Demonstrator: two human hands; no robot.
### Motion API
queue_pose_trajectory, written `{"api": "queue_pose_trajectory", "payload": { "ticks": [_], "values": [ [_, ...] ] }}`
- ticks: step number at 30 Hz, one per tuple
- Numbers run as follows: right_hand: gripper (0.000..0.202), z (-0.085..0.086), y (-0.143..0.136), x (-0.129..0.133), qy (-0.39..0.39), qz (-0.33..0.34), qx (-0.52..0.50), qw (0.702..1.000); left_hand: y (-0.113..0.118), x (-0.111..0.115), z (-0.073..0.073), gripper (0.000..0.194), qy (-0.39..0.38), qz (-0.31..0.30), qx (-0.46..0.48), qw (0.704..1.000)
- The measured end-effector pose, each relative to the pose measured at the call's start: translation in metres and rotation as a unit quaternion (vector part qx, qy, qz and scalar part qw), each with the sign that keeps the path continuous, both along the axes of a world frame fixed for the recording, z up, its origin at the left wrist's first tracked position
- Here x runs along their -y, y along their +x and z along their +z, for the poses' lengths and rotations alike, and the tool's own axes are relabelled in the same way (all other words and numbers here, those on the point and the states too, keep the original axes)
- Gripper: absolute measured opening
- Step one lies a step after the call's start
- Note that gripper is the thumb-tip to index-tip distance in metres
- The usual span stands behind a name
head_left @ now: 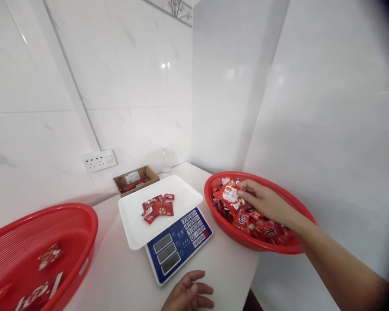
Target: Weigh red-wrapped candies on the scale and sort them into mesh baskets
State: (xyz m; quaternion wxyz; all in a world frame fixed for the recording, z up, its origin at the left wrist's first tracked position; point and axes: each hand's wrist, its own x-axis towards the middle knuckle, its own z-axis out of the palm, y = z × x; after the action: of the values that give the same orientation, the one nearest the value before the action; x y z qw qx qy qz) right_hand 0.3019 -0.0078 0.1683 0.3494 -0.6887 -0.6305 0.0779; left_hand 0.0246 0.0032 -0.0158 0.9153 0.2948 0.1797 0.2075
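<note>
My right hand (262,201) pinches a red snack packet (230,194) with a white label, over the right-hand red basket (306,216). Under it lie several more red packets (262,226). Near the table's front, my left hand (191,293) hovers with its fingers apart and nothing in them. Beyond that hand stands a white and blue weighing scale (181,250). On the scale's white tray (181,190) rests a small heap of red packets (160,208). The scale's displays look dark.
Another red basket (87,224) at the left holds a few packets. Behind the scale, an open cardboard box (152,175) contains red packets, with a clear bottle (165,162) beside it. Tiled walls close off the back and right; a socket (100,160) is on the left wall.
</note>
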Motion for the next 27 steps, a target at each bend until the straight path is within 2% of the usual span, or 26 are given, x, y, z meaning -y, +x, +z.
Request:
{"api": "queue_pose_trajectory", "payload": {
  "ticks": [2, 4, 9, 14, 18, 20, 23, 27],
  "values": [
    [0.024, 0.0, -0.019, 0.014, -0.011, 0.017, -0.007, 1.0, -0.001, 0.006, 0.01, 0.033, -0.014, 0.028, -0.003, 0.999],
    [0.022, -0.008, -0.037, 0.023, -0.037, 0.042, -0.02, 0.998, -0.002, 0.011, 0.02, 0.033, -0.011, 0.063, -0.015, 0.998],
    [0.02, -0.047, -0.076, 0.03, -0.147, 0.115, -0.061, 0.981, -0.004, 0.016, 0.037, 0.044, 0.032, 0.084, -0.025, 0.996],
    [0.021, -0.081, -0.102, 0.027, -0.197, 0.163, -0.127, 0.958, -0.004, 0.015, 0.041, 0.036, 0.029, 0.098, -0.062, 0.993],
    [0.031, -0.093, -0.109, 0.026, -0.186, 0.128, -0.234, 0.946, -0.004, 0.014, 0.039, 0.032, 0.014, 0.133, -0.083, 0.988],
    [0.043, -0.097, -0.111, 0.027, -0.191, 0.109, -0.314, 0.924, -0.003, 0.015, 0.039, 0.033, 0.015, 0.144, -0.085, 0.986],
    [0.056, -0.105, -0.111, 0.03, -0.215, 0.102, -0.44, 0.866, -0.002, 0.016, 0.039, 0.034, 0.02, 0.156, -0.091, 0.983],
    [0.058, -0.116, -0.109, 0.035, -0.238, 0.076, -0.543, 0.802, -0.001, 0.016, 0.039, 0.036, 0.021, 0.166, -0.094, 0.981]
  ]
}}
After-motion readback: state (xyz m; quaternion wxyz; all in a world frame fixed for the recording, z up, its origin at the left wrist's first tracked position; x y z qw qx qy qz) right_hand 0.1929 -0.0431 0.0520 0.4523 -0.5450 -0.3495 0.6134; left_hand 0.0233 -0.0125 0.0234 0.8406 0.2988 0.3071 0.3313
